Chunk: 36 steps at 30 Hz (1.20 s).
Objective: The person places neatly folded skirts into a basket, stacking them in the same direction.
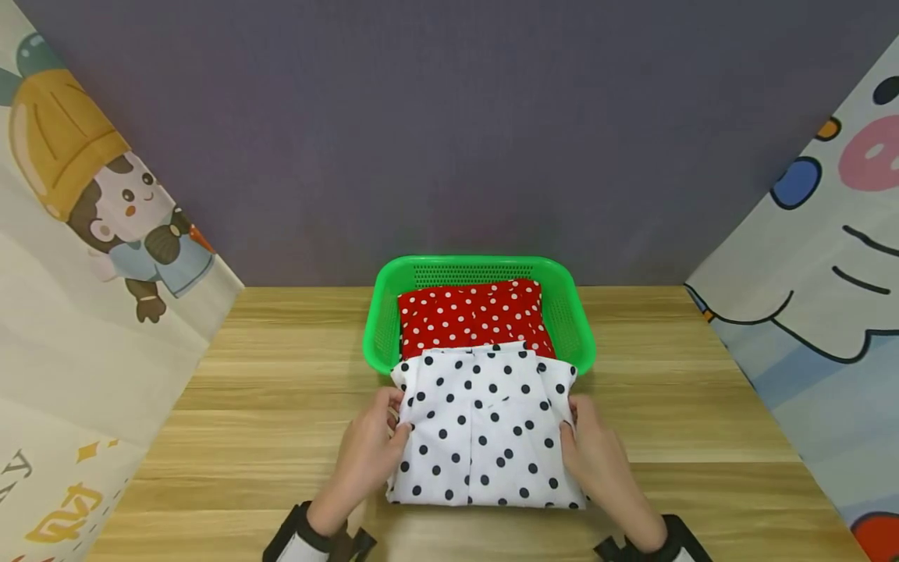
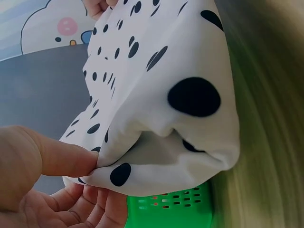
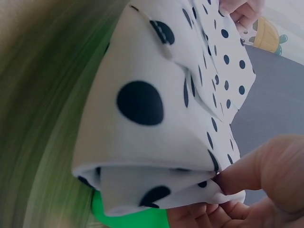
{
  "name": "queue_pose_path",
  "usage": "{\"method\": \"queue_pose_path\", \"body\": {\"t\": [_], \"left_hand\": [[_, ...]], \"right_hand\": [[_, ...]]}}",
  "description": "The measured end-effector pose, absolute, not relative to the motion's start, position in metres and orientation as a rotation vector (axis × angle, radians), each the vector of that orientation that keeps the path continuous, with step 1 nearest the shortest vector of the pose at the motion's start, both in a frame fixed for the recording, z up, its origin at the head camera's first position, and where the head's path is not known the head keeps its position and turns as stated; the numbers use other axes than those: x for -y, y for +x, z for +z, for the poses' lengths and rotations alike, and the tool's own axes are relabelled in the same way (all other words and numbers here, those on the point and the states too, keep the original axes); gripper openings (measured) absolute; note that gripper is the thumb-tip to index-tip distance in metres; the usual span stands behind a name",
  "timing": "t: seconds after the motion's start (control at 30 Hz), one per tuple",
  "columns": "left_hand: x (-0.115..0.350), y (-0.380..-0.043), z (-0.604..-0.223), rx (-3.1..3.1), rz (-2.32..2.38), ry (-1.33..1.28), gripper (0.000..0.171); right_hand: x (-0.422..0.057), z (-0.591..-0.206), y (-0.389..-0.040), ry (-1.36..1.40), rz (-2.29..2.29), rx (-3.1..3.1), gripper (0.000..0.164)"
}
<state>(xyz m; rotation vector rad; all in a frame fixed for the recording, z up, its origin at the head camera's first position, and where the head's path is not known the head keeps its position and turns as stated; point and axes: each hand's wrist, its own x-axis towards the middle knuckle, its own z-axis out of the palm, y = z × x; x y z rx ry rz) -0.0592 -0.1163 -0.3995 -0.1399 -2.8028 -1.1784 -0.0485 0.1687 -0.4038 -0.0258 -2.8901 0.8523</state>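
A folded white cloth with black polka dots (image 1: 485, 437) is held up between both hands, its far edge overlapping the near rim of a green plastic basket (image 1: 379, 312) in the head view. My left hand (image 1: 372, 441) pinches the cloth's left side, thumb on top and fingers beneath, as the left wrist view shows. On the opposite side my right hand (image 1: 597, 449) grips the cloth the same way; folded layers (image 3: 142, 190) show at that edge in the right wrist view. Inside the basket lies a folded red cloth with white dots (image 1: 470, 316), its near part hidden under the white one.
The basket stands at the back of a wooden table (image 1: 281, 421), close to a dark grey wall panel (image 1: 449, 140). Printed cartoon sheets flank the table, a child in a yellow hat (image 1: 70, 148) at left and a pink-cheeked figure (image 1: 871, 156) at right.
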Motion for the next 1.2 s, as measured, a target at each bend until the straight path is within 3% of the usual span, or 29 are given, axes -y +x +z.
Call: {"method": "queue_pose_path", "body": {"t": [1.2], "left_hand": [[0.114, -0.125, -0.362, 2.803, -1.228, -0.181, 0.029]], "right_hand": [[-0.175, -0.374, -0.117, 0.079, 0.923, 2.884, 0.03]]}}
